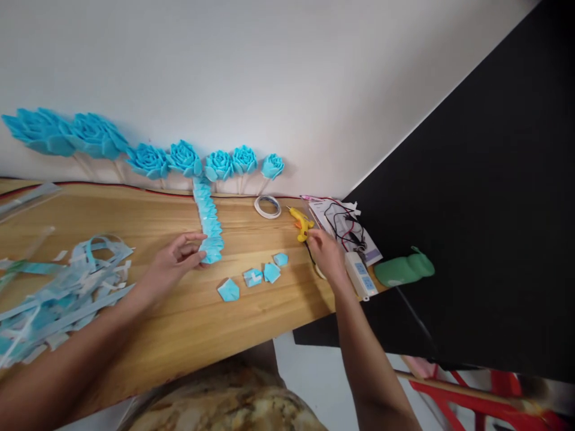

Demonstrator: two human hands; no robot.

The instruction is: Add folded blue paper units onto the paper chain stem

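Note:
A long row of overlapping light-blue petal pieces (208,209) runs from the back of the wooden table toward me. My left hand (178,256) is at its near end, with thumb and forefinger closed at the edge of the last pieces. To the right, a yellow glue gun (302,224) points its nozzle to the back left. My right hand (327,254) has its fingers bent together at the gun's rear and handle; the exact contact is partly hidden. Several loose blue pentagon pieces (229,290) lie between my hands, one with a white mark on it.
Several blue flowers on sticks (184,158) lean against the wall. A roll of tape (268,207) lies near the back edge. Blue and white scraps (67,299) pile up at left. Papers with black cables (348,224), a power strip (360,275) and a green bottle (404,269) are at right.

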